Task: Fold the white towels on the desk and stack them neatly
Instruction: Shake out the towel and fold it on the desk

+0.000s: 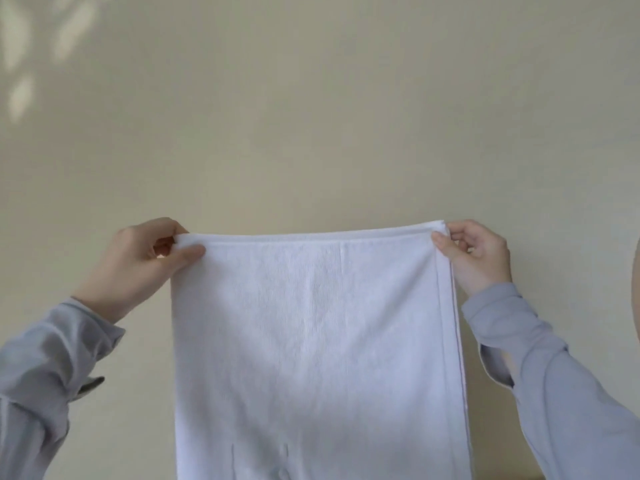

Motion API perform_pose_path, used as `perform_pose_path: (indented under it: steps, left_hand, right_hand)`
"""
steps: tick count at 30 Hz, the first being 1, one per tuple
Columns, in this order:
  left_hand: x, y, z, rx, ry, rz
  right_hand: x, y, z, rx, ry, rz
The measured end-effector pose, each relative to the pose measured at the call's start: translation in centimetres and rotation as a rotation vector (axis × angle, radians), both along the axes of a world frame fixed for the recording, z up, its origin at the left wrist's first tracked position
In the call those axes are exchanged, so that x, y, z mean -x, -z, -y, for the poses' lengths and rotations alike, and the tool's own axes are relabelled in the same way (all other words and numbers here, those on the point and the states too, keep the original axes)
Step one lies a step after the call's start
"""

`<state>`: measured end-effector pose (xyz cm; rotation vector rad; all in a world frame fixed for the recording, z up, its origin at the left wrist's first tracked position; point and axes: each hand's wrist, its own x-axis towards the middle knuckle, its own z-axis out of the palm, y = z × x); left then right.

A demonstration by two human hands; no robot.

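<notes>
A white towel [318, 341] hangs upright in the air in front of me, stretched flat between both hands, its lower part running out of the bottom of the view. My left hand [138, 268] pinches the top left corner between thumb and fingers. My right hand [474, 254] pinches the top right corner, where the cloth shows doubled layers along the right edge. The desk and any other towels are hidden from view.
A plain beige wall [311, 116] fills the background, with faint light patches at the upper left. My grey sleeves [41, 386] reach in from both lower corners. A sliver of wooden surface [488, 477] shows at the bottom right of the towel.
</notes>
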<state>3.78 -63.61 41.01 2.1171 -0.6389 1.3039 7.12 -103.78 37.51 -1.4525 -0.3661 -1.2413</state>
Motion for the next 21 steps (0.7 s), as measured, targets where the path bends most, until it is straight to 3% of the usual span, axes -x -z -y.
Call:
perform_pose_path:
  steps: [7, 13, 17, 21]
  left_hand:
    - [1.2, 0.0, 6.4, 0.001, 0.106, -0.016]
    - [3.8, -0.9, 11.0, 0.063, 0.231, -0.003]
    - [6.5, 0.0, 11.2, 0.144, 0.256, 0.013]
    - [8.3, 4.2, 9.8, 0.187, 0.227, -0.038]
  right_hand:
    - [0.4, 0.3, 5.2, -0.031, 0.077, -0.117]
    - [0.9, -4.0, 8.8, 0.000, 0.142, -0.118]
    - [0.5, -7.2, 7.8, 0.043, 0.174, -0.056]
    - [-1.5, -6.0, 4.2, 0.094, 0.190, -0.058]
